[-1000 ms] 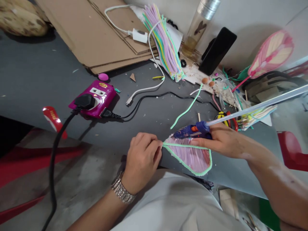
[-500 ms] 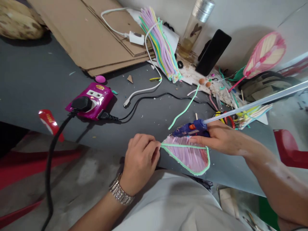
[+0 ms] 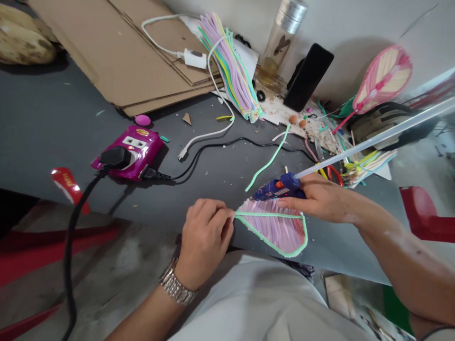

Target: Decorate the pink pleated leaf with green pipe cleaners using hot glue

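Observation:
A leaf-shaped piece made of pipe cleaners (image 3: 275, 231), pink-purple inside with a mint green rim and middle rib, lies at the table's near edge. My left hand (image 3: 209, 232) pinches its pointed end, fingers closed. Around a blue glue gun (image 3: 279, 187) my right hand (image 3: 320, 199) is wrapped, its thumb over the leaf's far side. The nozzle points left, close to the leaf's upper edge; whether it touches is unclear. A long clear glue stick (image 3: 377, 138) juts from the gun's back. Beyond the nozzle lies a loose mint green pipe cleaner (image 3: 267, 163).
A purple power strip (image 3: 133, 154) with a black plug sits left. Behind are cardboard sheets (image 3: 117, 61), a bundle of pastel pipe cleaners (image 3: 231, 68), a glass bottle (image 3: 279, 47), a dark phone (image 3: 309, 78) and a finished-looking pink leaf (image 3: 384, 80). Cables cross the table.
The whole view has shifted slightly, so things appear a little further left. Both hands keep their holds on the leaf and the glue gun, with little other visible movement.

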Tool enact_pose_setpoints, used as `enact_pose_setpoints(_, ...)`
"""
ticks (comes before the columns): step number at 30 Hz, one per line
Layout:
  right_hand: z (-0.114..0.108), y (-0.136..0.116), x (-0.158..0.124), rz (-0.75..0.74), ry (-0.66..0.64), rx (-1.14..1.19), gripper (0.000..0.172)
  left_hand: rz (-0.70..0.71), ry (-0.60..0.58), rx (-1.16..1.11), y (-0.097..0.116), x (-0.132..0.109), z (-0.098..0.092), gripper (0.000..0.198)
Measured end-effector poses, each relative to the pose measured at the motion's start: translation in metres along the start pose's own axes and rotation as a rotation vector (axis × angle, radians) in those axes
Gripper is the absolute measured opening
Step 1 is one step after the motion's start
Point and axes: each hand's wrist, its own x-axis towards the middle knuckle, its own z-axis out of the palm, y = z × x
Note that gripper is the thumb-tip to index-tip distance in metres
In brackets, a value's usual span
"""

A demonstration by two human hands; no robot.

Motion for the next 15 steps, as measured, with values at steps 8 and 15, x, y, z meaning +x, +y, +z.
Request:
enact_pose_setpoints(8, -0.0027, 0.0073, -0.0017, 0.022, 0.011, 0.005, 0.065, 0.006, 0.0, 0.002, -0.002, -0.0017, 0.0011, 0.014)
enact_pose_setpoints(15, -0.0013, 0.0045, -0.0003, -0.003, -0.016, 0.026, 0.064, 0.012, 0.008, 0.019, -0.0016, -0.0008, 0.0005, 0.014)
